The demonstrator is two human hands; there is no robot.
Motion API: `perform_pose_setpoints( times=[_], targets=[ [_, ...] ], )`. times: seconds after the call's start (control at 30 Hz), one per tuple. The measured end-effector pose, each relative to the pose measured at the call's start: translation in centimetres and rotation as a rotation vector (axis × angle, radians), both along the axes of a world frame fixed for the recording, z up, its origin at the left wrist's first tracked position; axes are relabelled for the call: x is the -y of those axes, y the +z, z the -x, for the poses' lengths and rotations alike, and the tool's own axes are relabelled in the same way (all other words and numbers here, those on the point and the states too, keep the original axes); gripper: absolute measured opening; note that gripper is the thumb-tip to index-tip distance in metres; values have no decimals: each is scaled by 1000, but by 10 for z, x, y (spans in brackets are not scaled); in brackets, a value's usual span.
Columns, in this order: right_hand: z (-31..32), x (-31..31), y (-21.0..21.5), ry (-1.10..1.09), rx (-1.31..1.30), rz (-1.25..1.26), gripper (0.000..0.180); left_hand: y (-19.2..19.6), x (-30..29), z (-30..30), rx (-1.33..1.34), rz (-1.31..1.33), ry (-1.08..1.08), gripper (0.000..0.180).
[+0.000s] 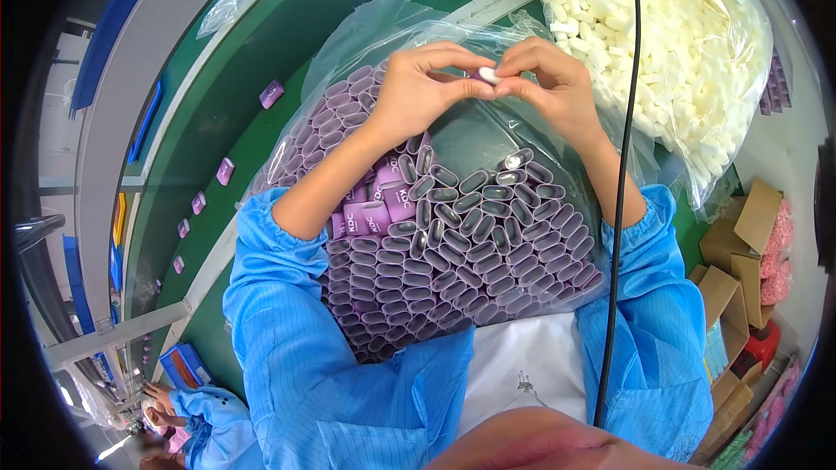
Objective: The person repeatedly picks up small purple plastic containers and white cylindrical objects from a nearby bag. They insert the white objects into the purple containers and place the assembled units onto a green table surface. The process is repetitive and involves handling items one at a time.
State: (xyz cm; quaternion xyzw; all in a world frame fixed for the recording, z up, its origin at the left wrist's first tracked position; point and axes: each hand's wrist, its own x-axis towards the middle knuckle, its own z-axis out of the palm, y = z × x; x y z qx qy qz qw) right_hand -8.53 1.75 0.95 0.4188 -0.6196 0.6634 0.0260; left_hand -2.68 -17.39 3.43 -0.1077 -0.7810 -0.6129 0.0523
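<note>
My left hand [416,91] pinches a small purple oval shell [476,75] between thumb and fingertips. Against its open end my right hand [555,83] grips a white plug [489,76] with thumb and fingers. How far the plug sits inside the shell is hidden by the fingertips. Below and between my forearms lies a transparent bag packed with purple oval shells [457,252], most with their dark openings upward. Several shells [370,209] lie on their sides, showing printed purple faces. Beyond my right hand, another bag holds many white plugs [688,52].
Several purple pieces [272,94] stand spaced along the green conveyor belt [252,122] at the left. A black cable [623,165] hangs in front of my right arm. Cardboard boxes [731,261] stand at the right. Another person in a blue sleeve [213,422] works at lower left.
</note>
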Motion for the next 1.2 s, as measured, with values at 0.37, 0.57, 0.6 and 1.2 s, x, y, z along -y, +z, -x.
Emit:
perform_pose_setpoints(
  times=[0.37, 0.57, 0.6, 1.2],
  targets=[
    [-5, 0, 9, -172, -501, -150, 23, 8, 4, 4, 22, 61, -34, 25],
    [-6, 1, 4, -168, -491, -176, 27, -3, 11, 7, -6, -7, -97, 27],
    [-6, 1, 5, -164, -481, -166, 26, -1, 11, 7, -4, -10, -100, 27],
    [49, -31, 1, -701, -373, -314, 17, 24, 88, 45, -293, 288, 453, 24]
  ],
)
